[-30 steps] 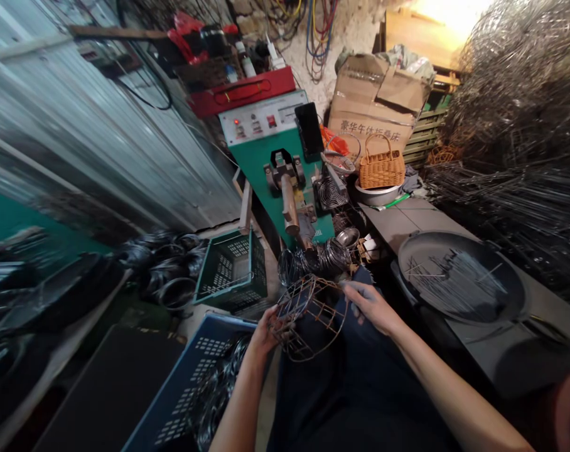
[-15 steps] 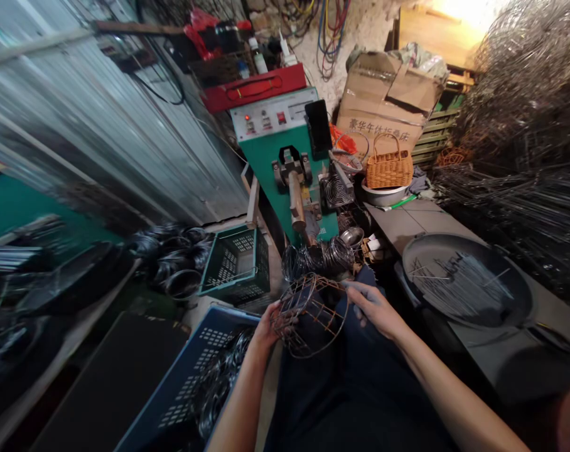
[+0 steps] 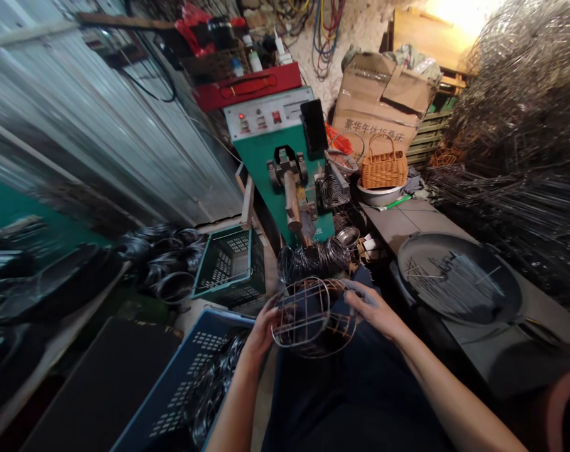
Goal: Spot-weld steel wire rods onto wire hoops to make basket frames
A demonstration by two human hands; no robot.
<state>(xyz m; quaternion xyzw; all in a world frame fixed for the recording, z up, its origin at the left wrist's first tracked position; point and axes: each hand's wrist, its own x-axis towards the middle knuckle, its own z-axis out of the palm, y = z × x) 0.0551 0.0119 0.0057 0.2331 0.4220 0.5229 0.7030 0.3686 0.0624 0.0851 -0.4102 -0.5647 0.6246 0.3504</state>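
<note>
Both forearms reach forward from the bottom of the view and converge on a wire-frame basket [image 3: 307, 321], held tilted above the lap, its round, gridded end turned toward the camera. The left hand [image 3: 262, 329] comes up steeply and closes on the basket's left edge, the fingers partly hidden by the wires. The right forearm slants in from the lower right corner; the right hand [image 3: 370, 309] is bent inward, back upward, with thumb and fingers gripping the basket's upper right side. Just beyond the basket lie wire coils [image 3: 334, 254] at the foot of a green machine [image 3: 259, 160]. A blue plastic crate [image 3: 184, 370] stands beside the left forearm; a round, shallow pan [image 3: 419, 292] sits well to the right.
</note>
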